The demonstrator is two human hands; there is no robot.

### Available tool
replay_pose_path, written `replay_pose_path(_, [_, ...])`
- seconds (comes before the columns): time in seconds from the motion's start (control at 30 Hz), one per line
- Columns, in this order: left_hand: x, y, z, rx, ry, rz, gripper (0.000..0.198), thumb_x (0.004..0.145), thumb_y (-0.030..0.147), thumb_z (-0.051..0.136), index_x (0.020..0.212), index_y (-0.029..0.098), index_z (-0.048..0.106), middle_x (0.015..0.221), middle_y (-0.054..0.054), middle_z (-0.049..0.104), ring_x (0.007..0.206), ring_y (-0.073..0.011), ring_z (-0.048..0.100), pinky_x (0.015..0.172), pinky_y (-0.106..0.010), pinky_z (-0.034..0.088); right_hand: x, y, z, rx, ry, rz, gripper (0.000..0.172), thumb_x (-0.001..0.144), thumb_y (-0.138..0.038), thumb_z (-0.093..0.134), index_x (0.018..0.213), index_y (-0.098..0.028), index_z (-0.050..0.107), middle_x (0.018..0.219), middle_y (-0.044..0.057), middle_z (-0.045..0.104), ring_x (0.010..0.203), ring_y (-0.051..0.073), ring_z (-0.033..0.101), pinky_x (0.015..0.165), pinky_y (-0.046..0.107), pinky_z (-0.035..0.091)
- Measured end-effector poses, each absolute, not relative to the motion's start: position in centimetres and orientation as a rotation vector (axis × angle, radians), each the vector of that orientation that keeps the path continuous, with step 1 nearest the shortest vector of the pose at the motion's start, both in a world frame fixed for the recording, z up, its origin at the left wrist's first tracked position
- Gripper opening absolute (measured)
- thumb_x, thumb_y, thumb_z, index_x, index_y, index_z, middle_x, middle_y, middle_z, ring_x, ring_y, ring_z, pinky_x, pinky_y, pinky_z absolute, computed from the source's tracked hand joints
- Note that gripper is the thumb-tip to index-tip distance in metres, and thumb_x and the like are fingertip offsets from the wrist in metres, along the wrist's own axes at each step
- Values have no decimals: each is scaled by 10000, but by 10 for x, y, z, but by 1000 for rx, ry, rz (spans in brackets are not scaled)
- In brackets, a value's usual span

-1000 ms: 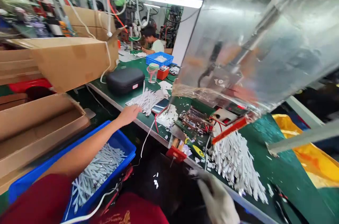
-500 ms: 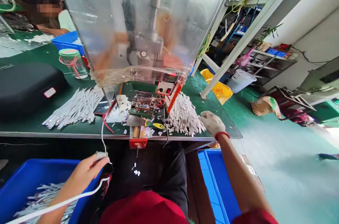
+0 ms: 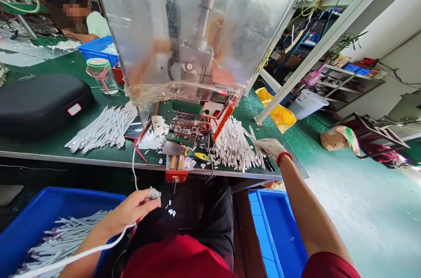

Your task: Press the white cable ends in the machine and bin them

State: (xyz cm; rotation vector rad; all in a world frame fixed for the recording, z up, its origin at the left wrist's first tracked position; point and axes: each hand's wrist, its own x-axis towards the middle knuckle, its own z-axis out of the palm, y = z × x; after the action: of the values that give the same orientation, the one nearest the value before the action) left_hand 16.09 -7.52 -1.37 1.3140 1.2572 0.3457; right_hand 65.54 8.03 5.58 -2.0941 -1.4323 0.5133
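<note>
My right hand (image 3: pixel 270 147), in a white knit glove with a red cuff, is at the right edge of a heap of white flat strips (image 3: pixel 233 146). Its fingers are closed on a few of the strips, which stick out beyond the fingertips. My left hand (image 3: pixel 133 210) hovers over my lap, in front of the bench edge. A greyish finger cot (image 3: pixel 154 193) covers one fingertip. Its thumb and finger are drawn together, with nothing visible between them. A white cord (image 3: pixel 82 254) runs along the left forearm.
A metal-cased press (image 3: pixel 197 50) stands mid-bench, with a scraper (image 3: pixel 196 155) lying before it. More strips (image 3: pixel 101 131) lie left, beside a black case (image 3: pixel 46 102) and a jar (image 3: pixel 103 78). Blue bins (image 3: pixel 98 197) (image 3: pixel 268 225) flank my legs. Another person sits far left.
My right hand has closed on a few strips at the heap's edge and draws them slightly right. My left hand has moved right, over my lap. The view has shifted slightly.
</note>
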Motion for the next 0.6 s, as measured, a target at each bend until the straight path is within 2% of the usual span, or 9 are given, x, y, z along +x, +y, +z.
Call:
replay_pose_path(0.13, [182, -66, 7, 1509, 999, 224, 378, 870, 538, 571, 882, 167, 644, 663, 36, 505, 602, -123, 426, 552, -218, 312, 651, 74, 65, -2117, -1310, 531, 324, 923, -419, 605, 809, -129, 690, 699, 15, 642, 605, 128, 579, 580, 254, 461])
replay_pose_path(0.2, [191, -64, 18, 1622, 916, 162, 294, 859, 446, 604, 889, 164, 683, 666, 34, 530, 612, -119, 439, 567, -214, 316, 647, 73, 70, -2097, -1285, 516, 332, 945, -436, 591, 879, -123, 682, 761, 17, 656, 629, 123, 588, 594, 255, 475])
replay_pose_path(0.3, [204, -61, 28, 1725, 856, 116, 225, 827, 377, 635, 861, 167, 707, 643, 32, 557, 593, -113, 474, 560, -207, 331, 636, 70, 78, -2028, -1272, 536, 356, 893, -452, 621, 839, -110, 702, 676, 39, 642, 592, 137, 569, 557, 264, 432])
replay_pose_path(0.4, [220, -59, 27, 1630, 828, 109, 278, 862, 422, 600, 919, 164, 687, 623, 28, 583, 515, -108, 503, 505, -200, 366, 610, 60, 89, -1739, -1232, 734, 345, 776, -476, 730, 783, -134, 686, 593, 26, 604, 513, 124, 516, 486, 250, 395])
replay_pose_path(0.47, [235, -58, 22, 1487, 825, 173, 363, 897, 477, 558, 1048, 162, 653, 661, 15, 619, 477, -111, 535, 461, -199, 397, 582, 46, 94, -1504, -1185, 926, 345, 725, -478, 785, 769, -157, 669, 572, 5, 583, 479, 108, 491, 448, 227, 376])
replay_pose_path(0.53, [252, -58, 17, 1366, 818, 319, 449, 909, 514, 547, 1179, 158, 600, 751, -15, 665, 502, -123, 589, 455, -207, 440, 549, 29, 95, -1361, -1159, 1097, 344, 710, -477, 809, 761, -170, 661, 566, -5, 580, 466, 99, 492, 436, 209, 375])
replay_pose_path(0.6, [267, -57, 13, 1281, 793, 477, 516, 896, 534, 577, 1230, 140, 569, 852, -61, 699, 569, -141, 645, 486, -224, 488, 517, 12, 91, -1285, -1153, 1225, 341, 720, -479, 809, 766, -176, 662, 578, -1, 599, 477, 102, 516, 454, 206, 407])
